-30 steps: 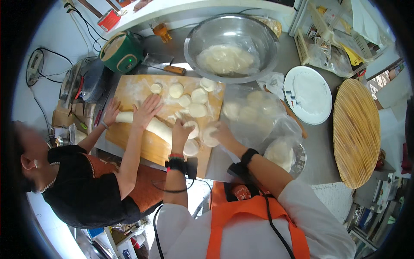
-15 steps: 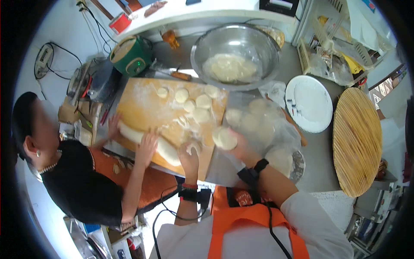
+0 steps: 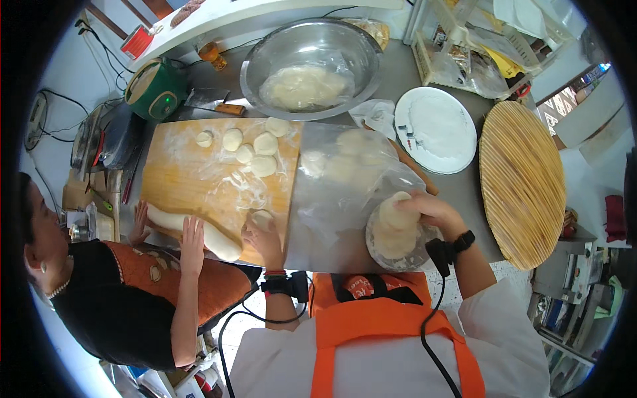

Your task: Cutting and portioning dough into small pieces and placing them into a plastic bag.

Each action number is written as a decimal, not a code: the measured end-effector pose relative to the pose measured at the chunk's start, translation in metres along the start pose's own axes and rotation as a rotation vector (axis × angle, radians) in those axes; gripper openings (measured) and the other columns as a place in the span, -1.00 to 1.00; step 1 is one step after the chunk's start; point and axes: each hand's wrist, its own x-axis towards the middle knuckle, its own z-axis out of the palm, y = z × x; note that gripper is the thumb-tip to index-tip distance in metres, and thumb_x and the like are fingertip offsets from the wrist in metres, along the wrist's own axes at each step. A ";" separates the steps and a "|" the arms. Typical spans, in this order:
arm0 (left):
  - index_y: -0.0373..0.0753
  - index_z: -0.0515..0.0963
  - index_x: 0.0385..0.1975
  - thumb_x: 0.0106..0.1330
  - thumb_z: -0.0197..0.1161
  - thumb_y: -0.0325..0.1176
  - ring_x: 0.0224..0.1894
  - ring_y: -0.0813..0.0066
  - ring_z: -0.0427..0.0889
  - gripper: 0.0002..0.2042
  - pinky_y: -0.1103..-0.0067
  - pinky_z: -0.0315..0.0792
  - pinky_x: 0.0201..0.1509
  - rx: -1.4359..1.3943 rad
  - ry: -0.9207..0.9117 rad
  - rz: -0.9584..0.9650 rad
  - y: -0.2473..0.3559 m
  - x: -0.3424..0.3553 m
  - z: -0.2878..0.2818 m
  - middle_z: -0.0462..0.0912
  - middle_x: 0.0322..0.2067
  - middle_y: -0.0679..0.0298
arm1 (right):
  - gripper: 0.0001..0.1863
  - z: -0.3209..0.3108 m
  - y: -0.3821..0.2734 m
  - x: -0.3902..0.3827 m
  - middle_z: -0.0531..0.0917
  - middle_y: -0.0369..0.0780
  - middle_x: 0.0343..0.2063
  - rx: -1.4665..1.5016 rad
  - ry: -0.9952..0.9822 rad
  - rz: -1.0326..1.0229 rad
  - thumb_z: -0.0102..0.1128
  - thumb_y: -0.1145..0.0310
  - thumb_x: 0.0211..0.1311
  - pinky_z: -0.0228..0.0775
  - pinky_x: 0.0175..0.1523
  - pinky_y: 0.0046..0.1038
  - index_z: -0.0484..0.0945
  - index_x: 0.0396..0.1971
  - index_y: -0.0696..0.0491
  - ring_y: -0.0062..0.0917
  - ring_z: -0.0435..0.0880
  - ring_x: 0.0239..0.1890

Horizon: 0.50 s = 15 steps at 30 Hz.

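Note:
Over a round glass-like dish [image 3: 415,259] at the front right, my right hand [image 3: 432,209] is closed on the edge of a flat dough round [image 3: 401,202]. Pale dough or flour fills that dish; which one I cannot tell. My left hand [image 3: 264,243] curls round a small dough piece [image 3: 261,219] at the wooden board's [image 3: 179,166] front right. Several dough rounds [image 3: 264,166] lie on the board's far right part among loose flour. Along its front edge stretches a thick dough roll [image 3: 215,240], with a co-worker's two hands [image 3: 192,245] on it.
Clear plastic [image 3: 325,199] covers more dough rounds right of the board. Behind stands a steel basin [image 3: 249,86] with bagged dough. A rolling pin [image 3: 419,174], a white plate [image 3: 441,126] and a round slatted wooden lid [image 3: 524,186] are on the right. A cleaver [image 3: 229,108] lies behind the board.
My right hand has carried the dough round rightward from beside the board to above the dish. My left hand stays at the board's front right with its dough piece. The view has shifted.

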 end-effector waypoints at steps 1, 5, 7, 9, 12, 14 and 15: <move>-0.21 0.27 -0.07 -0.14 0.29 -0.16 -0.04 0.03 0.22 -0.41 0.25 0.17 0.00 0.095 -0.003 -0.009 -0.019 0.008 0.010 0.31 -0.16 -0.03 | -0.56 0.004 0.002 0.004 0.51 -0.23 -0.26 0.115 0.014 -0.023 0.14 0.24 -0.02 0.35 -0.14 -0.51 0.37 -0.15 0.16 -0.55 0.51 -0.22; -0.41 0.30 -0.19 -0.23 0.35 -0.19 -0.19 0.07 0.39 -0.40 0.29 0.29 -0.12 0.032 -0.210 -0.191 -0.026 0.025 0.004 0.40 -0.25 -0.03 | -0.54 0.026 0.001 0.040 0.49 -0.27 -0.23 0.432 0.017 -0.165 0.14 0.24 -0.03 0.33 -0.07 -0.50 0.35 -0.11 0.12 -0.55 0.44 -0.11; -0.41 0.30 -0.21 -0.19 0.34 -0.22 -0.22 0.14 0.43 -0.44 0.34 0.34 -0.17 -0.190 -0.205 -0.175 -0.042 0.024 0.013 0.42 -0.29 0.01 | -0.54 0.000 0.029 0.086 0.46 -0.23 -0.17 -0.352 0.158 -0.497 0.13 0.26 -0.01 0.29 -0.03 -0.48 0.33 -0.09 0.14 -0.51 0.44 -0.11; -0.40 0.30 -0.22 -0.14 0.33 -0.26 -0.25 0.21 0.47 -0.49 0.39 0.38 -0.22 -0.407 -0.201 -0.166 -0.046 0.017 0.012 0.44 -0.34 0.05 | -0.53 0.003 0.030 0.109 0.43 -0.19 -0.11 -1.150 0.290 -0.785 0.11 0.28 0.01 0.25 0.02 -0.46 0.30 -0.06 0.16 -0.47 0.44 -0.10; -0.36 0.30 -0.23 0.01 0.22 -0.35 -0.32 0.34 0.51 -0.63 0.52 0.43 -0.30 -0.787 -0.218 -0.177 -0.035 0.001 0.002 0.45 -0.36 0.13 | -0.49 0.045 -0.003 0.118 0.43 -0.14 -0.10 0.505 -0.012 -0.482 0.14 0.30 -0.03 0.21 0.03 -0.43 0.29 -0.05 0.17 -0.41 0.43 -0.09; -0.33 0.30 -0.22 0.12 0.10 -0.40 -0.30 0.41 0.50 -0.74 0.57 0.43 -0.28 -1.360 -0.515 -0.484 -0.003 -0.009 -0.020 0.45 -0.33 0.18 | -0.51 0.054 -0.028 0.104 0.44 -0.12 -0.12 -0.829 0.282 -0.742 0.15 0.32 -0.04 0.22 0.01 -0.43 0.30 -0.07 0.18 -0.39 0.42 -0.09; -0.33 0.29 -0.15 0.14 0.05 -0.43 -0.26 0.47 0.48 -0.72 0.61 0.41 -0.21 -1.538 -0.588 -0.515 0.011 -0.015 -0.027 0.45 -0.29 0.23 | -0.51 0.050 -0.028 0.113 0.44 -0.12 -0.12 -0.829 0.282 -0.745 0.15 0.32 -0.04 0.22 0.01 -0.43 0.30 -0.07 0.18 -0.39 0.42 -0.09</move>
